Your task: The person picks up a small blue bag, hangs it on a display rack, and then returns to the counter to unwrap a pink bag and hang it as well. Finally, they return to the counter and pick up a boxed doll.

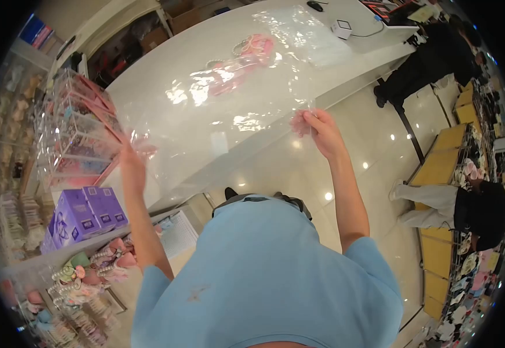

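I hold a large clear plastic sheet stretched out in front of me over a white counter. My left hand grips its left edge and my right hand pinches its right edge. Through the plastic I see a pink item with pearl beads lying on the counter.
Purple boxes and pearl accessories fill a shelf at my lower left. A clear acrylic rack stands at the counter's left end. Two other people are on the right by yellow display shelves. A small white box sits on the far counter.
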